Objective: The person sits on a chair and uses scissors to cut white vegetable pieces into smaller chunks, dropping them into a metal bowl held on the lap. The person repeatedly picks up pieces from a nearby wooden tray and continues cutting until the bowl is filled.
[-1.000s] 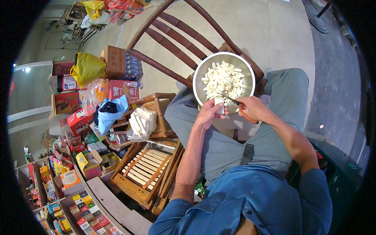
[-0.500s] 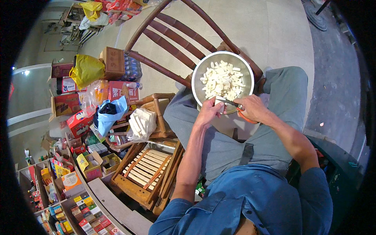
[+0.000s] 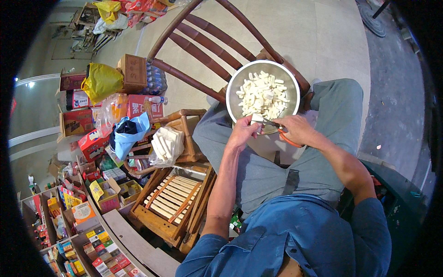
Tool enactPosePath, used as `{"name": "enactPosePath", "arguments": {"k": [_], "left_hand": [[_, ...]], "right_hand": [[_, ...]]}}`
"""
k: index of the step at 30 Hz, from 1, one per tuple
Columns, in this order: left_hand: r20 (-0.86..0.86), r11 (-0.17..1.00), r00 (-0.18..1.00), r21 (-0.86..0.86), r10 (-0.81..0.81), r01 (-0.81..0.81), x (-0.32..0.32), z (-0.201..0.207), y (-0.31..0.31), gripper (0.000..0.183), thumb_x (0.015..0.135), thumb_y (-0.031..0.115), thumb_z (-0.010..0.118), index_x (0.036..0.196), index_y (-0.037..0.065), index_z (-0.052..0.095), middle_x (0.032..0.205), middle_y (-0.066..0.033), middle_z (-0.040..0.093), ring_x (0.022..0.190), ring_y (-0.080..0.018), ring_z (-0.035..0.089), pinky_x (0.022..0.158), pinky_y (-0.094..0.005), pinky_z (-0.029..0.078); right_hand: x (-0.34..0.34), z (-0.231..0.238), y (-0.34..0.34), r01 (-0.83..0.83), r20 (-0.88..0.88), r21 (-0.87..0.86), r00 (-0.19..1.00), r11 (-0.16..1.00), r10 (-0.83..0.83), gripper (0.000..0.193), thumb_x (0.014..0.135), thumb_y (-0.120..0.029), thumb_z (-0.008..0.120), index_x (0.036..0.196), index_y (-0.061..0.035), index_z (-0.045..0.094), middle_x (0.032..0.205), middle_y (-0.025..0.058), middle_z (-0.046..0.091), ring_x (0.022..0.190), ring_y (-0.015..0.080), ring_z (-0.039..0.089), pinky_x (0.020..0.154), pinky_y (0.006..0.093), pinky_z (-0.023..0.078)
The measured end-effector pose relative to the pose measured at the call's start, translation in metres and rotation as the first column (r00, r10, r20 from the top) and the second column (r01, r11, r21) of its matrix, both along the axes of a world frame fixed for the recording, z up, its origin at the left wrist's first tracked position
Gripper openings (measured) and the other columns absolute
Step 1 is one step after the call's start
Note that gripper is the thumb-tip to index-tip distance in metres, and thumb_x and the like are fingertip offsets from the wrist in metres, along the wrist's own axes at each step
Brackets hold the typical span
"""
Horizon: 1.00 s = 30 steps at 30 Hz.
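My right hand (image 3: pixel 296 129) grips a pair of scissors (image 3: pixel 289 139) by its orange handles, the dark blades pointing left. Between the fingers of my left hand (image 3: pixel 244 133) is a white food stick (image 3: pixel 256 118), its end close to the blades. Whether the blades touch it I cannot make out. Both hands are at the near rim of a round steel bowl (image 3: pixel 295 78). Many short cut white pieces (image 3: pixel 263 94) lie heaped in it. To the left, a clear plastic bag (image 3: pixel 167 145) holds longer white sticks.
The bowl rests on a brown wooden chair (image 3: pixel 212 37) in front of me. A folded slatted wooden chair (image 3: pixel 173 198) stands left of my legs. Beyond it are cartons (image 3: pixel 76 123), a yellow bag (image 3: pixel 102 83), a blue bag (image 3: pixel 131 134) and shelves of small boxes (image 3: pixel 106 254).
My left hand has shifted slightly left, and the white stick in it looks shorter and more tilted. The scissors stay nearly in place. The bowl has not moved.
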<state>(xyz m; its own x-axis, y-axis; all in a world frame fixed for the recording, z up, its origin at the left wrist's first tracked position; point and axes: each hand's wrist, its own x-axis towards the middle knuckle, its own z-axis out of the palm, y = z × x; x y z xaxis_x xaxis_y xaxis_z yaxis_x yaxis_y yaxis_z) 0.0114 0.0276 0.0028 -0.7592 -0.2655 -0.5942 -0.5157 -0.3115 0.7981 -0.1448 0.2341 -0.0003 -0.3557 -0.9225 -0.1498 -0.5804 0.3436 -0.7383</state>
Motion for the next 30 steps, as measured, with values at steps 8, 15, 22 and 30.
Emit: {"name": "enactPosePath", "arguments": {"k": [8,15,22,30], "left_hand": [[0.039,0.998,0.998,0.037,0.044,-0.045,0.007,-0.006,-0.003,0.013,0.103,0.012,0.07,0.109,0.001,0.072,0.093,-0.0055,0.075,0.08,-0.0129,0.07,0.065,-0.0273,0.052],[-0.007,0.997,0.999,0.071,0.032,-0.032,0.002,-0.006,-0.003,0.015,0.101,0.01,0.072,0.11,-0.002,0.072,0.094,-0.0072,0.076,0.08,-0.0138,0.071,0.067,-0.0282,0.055],[0.05,0.997,0.997,0.053,0.05,-0.053,0.004,-0.01,-0.004,0.012,0.099,0.007,0.074,0.106,-0.003,0.074,0.091,-0.0077,0.077,0.077,-0.0144,0.071,0.066,-0.0282,0.056],[-0.007,0.996,0.999,0.073,0.053,-0.052,0.003,-0.011,-0.006,0.011,0.097,0.003,0.073,0.106,-0.004,0.075,0.091,-0.0094,0.077,0.077,-0.0151,0.071,0.067,-0.0286,0.057]], "right_hand": [[-0.01,0.017,-0.003,-0.047,0.293,0.138,0.956,0.989,0.005,0.032,0.083,-0.027,0.078,0.113,-0.0153,0.078,0.092,0.0175,0.077,0.093,0.0406,0.075,0.085,0.0534,0.056],[0.006,0.001,0.001,0.011,-0.023,-0.03,1.0,0.999,-0.011,0.03,0.087,-0.027,0.076,0.112,-0.0112,0.078,0.088,0.0196,0.076,0.093,0.0404,0.075,0.084,0.054,0.057],[-0.003,0.013,-0.004,-0.071,0.011,0.116,0.997,0.991,0.071,0.03,0.088,-0.027,0.076,0.11,-0.007,0.077,0.085,0.0228,0.074,0.087,0.044,0.074,0.076,0.0545,0.058],[0.01,-0.013,0.004,0.011,-0.133,-0.126,0.991,0.992,-0.028,0.028,0.089,-0.027,0.076,0.11,-0.0072,0.077,0.085,0.0237,0.074,0.086,0.0433,0.074,0.076,0.0542,0.058]]}}
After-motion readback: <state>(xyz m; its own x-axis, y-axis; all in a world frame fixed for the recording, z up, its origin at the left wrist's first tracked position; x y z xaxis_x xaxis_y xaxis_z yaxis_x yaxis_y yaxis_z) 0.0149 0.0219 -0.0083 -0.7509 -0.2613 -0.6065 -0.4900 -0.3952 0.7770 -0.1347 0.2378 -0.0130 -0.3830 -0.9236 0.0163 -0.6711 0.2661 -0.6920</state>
